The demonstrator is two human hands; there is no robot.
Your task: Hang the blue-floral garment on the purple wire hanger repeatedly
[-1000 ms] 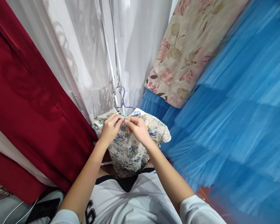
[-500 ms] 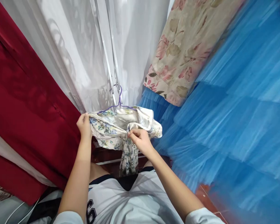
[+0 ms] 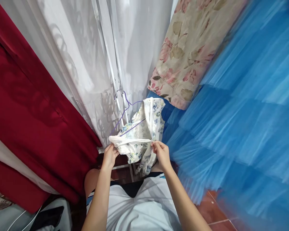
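A small white garment with a blue and yellow floral print (image 3: 155, 120) hangs on a purple wire hanger (image 3: 132, 127), which is hooked onto a metal rack. The garment's left side has dropped off the hanger's arm, so the wire shows bare there. At the lower left of the cloth, my left hand (image 3: 110, 156) is closed on its edge. My right hand (image 3: 162, 152) pinches the front edge of the garment farther right, and the cloth is stretched between the two hands. A floral strip hangs down below my right hand.
White sheer curtains (image 3: 137, 48) hang behind the metal rack (image 3: 113, 61). Red fabric (image 3: 38, 106) drapes on the left. A beige floral cloth (image 3: 183, 54) and blue tiered tulle (image 3: 243, 106) hang on the right. A dark phone-like object (image 3: 48, 218) lies at lower left.
My left hand has moved right and down, drawing the garment's left side off the hanger. My right hand has shifted right, still pinching the edge. The hanger has tilted.
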